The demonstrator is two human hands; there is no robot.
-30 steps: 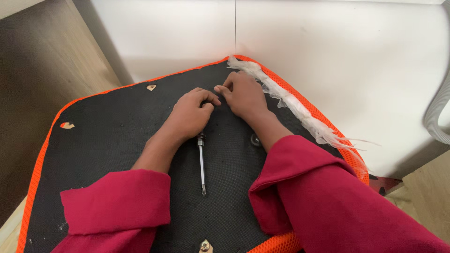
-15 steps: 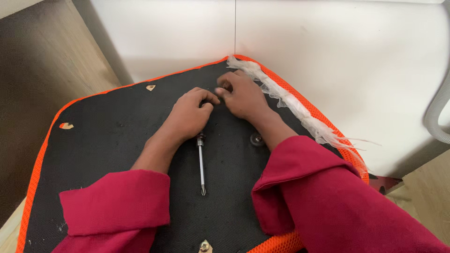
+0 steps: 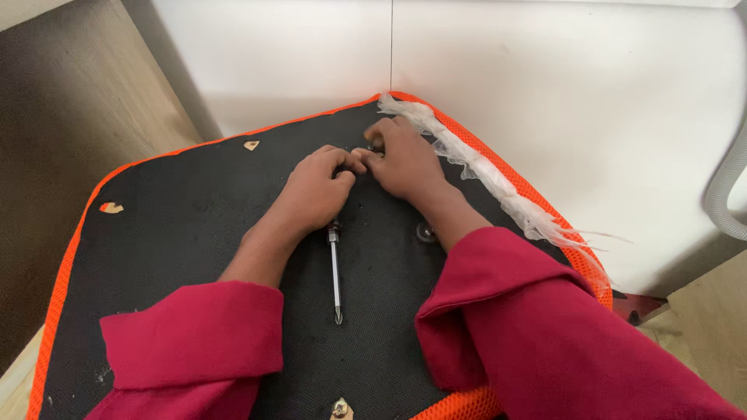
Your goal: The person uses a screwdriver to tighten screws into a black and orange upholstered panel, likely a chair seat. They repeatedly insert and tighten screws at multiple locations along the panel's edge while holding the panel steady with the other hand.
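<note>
Setting: white walls meet behind a black panel [image 3: 194, 257] edged in orange mesh [image 3: 70, 264], wooden floor beside.
Hands: left hand [image 3: 315, 190] and right hand [image 3: 405, 159] curled together near the panel's far corner, pinching something too small to tell.
Screwdriver [image 3: 335, 272]: lies free mid-panel, tucked below the left wrist, within reach.
Frayed white strip [image 3: 482, 167]: hangs along the right edge.

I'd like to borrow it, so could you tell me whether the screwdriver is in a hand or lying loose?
Lying loose: the screwdriver lies flat on the black panel, tip toward the camera.
</note>
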